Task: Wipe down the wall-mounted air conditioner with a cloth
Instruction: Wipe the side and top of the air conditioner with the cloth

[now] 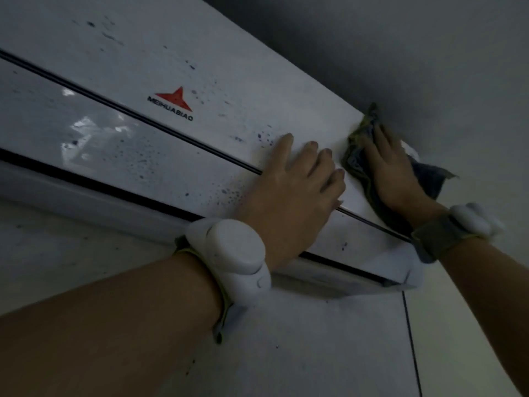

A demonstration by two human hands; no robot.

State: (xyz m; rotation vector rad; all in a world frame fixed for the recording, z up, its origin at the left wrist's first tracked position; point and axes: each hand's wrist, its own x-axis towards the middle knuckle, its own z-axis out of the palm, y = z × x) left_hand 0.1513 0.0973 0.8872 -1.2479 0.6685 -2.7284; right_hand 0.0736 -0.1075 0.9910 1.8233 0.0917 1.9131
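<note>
The white wall-mounted air conditioner [160, 90] fills the upper left, seen from below, with a red triangular logo and many small dark specks on its front panel. My left hand [297, 184] lies flat on the panel near its right end, fingers spread, holding nothing. My right hand [392, 173] presses a dark blue-green cloth [357, 159] against the unit's right end, at the corner by the wall. Part of the cloth sticks out to the right of the hand. Both wrists carry white devices on straps.
The grey ceiling [372, 38] sits close above the unit's top edge. The pale wall [315, 353] below the unit has a thin dark vertical seam [412, 348] at the right. The closed louvre [329, 270] runs along the unit's underside.
</note>
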